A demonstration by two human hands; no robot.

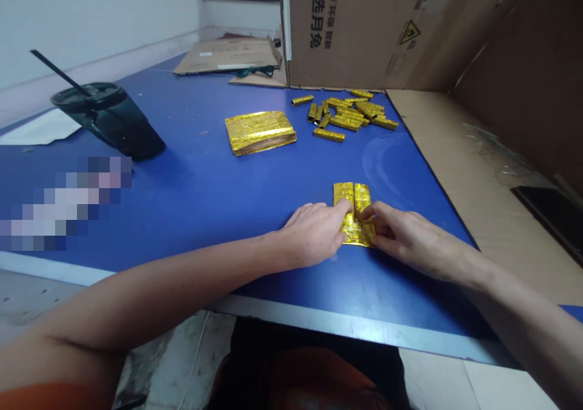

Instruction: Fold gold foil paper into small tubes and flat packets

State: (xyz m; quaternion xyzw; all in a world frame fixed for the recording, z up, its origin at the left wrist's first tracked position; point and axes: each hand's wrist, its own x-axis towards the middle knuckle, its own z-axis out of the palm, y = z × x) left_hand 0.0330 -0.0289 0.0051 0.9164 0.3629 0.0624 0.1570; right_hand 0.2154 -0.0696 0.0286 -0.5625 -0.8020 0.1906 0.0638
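Note:
A sheet of gold foil paper (357, 231) lies on the blue table near its front edge, both side flaps folded inward so they almost meet along a middle seam. My left hand (319, 231) grips its left side, thumb on top of the flap. On the right side, my right hand (401, 234) pinches the other flap between thumb and fingers. Farther back sits a stack of gold foil sheets (259, 130). Beyond the folded sheet, to the back right, is a loose pile of small rolled gold foil pieces (350, 115).
A dark cup (118, 121) with a black straw stands at the left, beside a white paper (40, 127). Cardboard (355, 33) rises along the back, and more lies flat on the right (455, 149). A dark flat object (549, 215) rests there. A pixelated patch covers something at the left.

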